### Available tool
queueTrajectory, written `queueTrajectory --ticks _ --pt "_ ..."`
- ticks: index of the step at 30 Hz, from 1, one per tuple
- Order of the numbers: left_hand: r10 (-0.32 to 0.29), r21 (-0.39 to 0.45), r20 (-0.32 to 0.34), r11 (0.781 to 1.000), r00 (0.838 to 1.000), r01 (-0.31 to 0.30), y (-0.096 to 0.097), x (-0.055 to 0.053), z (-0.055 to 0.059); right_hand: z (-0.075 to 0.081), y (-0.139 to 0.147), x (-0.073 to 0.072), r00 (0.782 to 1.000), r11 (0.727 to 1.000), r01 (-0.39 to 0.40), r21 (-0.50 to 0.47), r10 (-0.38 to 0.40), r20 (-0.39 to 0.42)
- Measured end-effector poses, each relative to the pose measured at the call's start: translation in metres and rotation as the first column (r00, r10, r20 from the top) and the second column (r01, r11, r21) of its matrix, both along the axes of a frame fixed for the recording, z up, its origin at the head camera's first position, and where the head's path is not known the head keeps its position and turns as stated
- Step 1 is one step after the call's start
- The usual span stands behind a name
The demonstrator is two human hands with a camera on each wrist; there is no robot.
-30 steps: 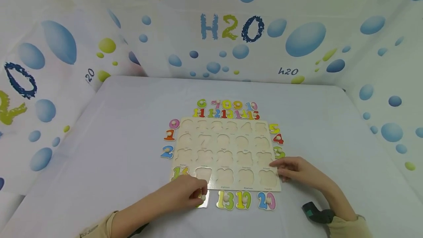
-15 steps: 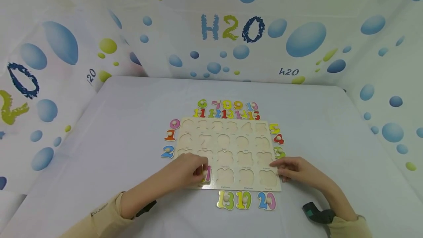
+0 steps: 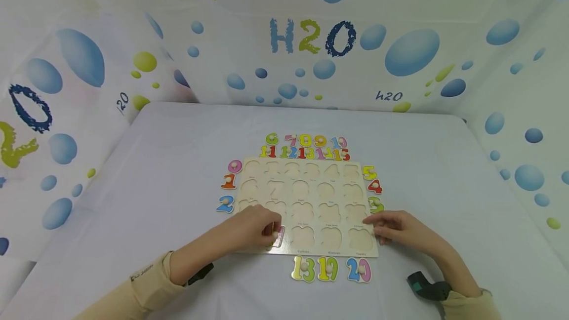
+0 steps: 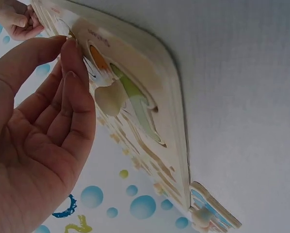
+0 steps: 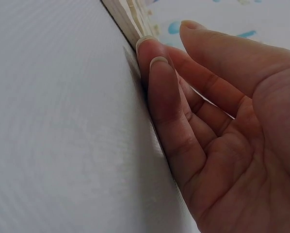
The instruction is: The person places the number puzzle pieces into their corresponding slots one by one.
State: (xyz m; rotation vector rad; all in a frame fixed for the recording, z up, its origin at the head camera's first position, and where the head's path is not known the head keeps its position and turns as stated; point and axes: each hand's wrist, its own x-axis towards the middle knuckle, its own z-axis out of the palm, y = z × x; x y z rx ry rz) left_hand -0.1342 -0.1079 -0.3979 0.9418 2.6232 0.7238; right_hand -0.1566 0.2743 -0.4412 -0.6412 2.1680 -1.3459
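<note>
One partly hidden number piece [image 3: 280,238], pink at its edge, is at lower centre, over the pale board [image 3: 288,242]; I see the left hand [image 3: 255,226] pinch it; the right hand [image 3: 400,229], fingers relaxed, touches the board's edge.

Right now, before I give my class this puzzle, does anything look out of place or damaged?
Nothing looks spilled or damaged. One oddity: the piece left of the 19 reads like a 13, yet a 13 also lies beyond the board. The nearer one's knob hides part, so it may be 18.
</note>
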Motion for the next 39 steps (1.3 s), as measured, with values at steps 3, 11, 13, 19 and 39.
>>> queueTrajectory --ticks 3,11,13,19,39 --pt "-0.003 -0.005 -0.002 1.0 1.0 0.003 0.0 0.001 0.0 0.0 0.0 0.0 1.0 1.0 0.001 0.002 -0.001 -0.003" --pt "-0.041 -0.01 -0.052 0.999 0.998 0.041 0.012 0.007 0.011 0.001 0.001 -0.001 1.0 1.0 0.001 0.015 -0.001 -0.008" --pt "-0.079 0.025 0.008 0.997 0.997 0.079 0.02 0.01 0.011 0.001 0.001 -0.001 1.0 1.0 0.004 0.017 -0.004 -0.007" --pt "-0.198 0.105 0.2 0.978 0.96 0.18 0.039 0.021 -0.004 0.001 0.0 -0.001 1.0 1.0 0.004 0.013 -0.004 -0.004" --pt "-0.017 0.058 0.068 0.998 0.998 0.013 0.049 -0.004 0.006 0.002 -0.001 0.0 1.0 1.0 -0.001 -0.001 0.001 0.007"
